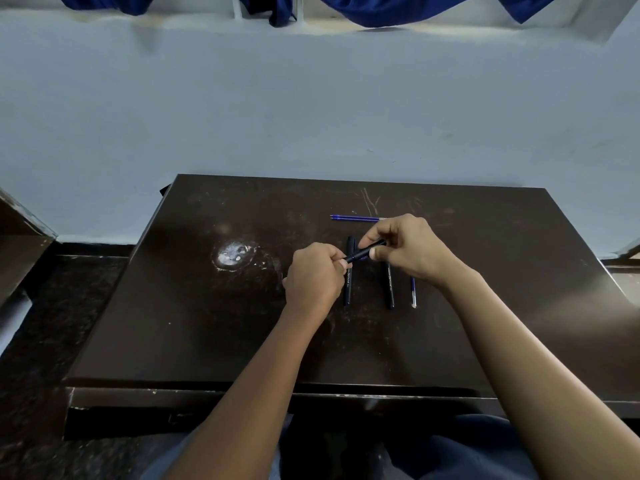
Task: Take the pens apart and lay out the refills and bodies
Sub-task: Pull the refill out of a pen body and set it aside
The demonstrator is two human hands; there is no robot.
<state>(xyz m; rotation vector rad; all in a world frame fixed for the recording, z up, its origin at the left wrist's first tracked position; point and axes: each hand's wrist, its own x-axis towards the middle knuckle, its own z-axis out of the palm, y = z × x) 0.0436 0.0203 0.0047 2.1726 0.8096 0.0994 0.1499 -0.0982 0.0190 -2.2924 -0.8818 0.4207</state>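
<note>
The pen (363, 252) held just above the tabletop (207, 323) is thin and smooth. A twist with too loose a grip could let it slip and drop onto the parts below, knocking them out of line. A hard pull could also send its refill off the edge.

The left hand (313, 273) is closed tight, fingers curled round the pen's tip end at eight o'clock. The right hand (403, 249) pinches the other end between thumb and fingers at two o'clock.

Beneath them lie two black pen bodies, one (348, 285) by the left knuckles and one (389, 289) under the right wrist. A blue refill (413, 294) lies just beside the latter at three o'clock. A second refill (353, 218) lies apart at twelve o'clock.
</note>
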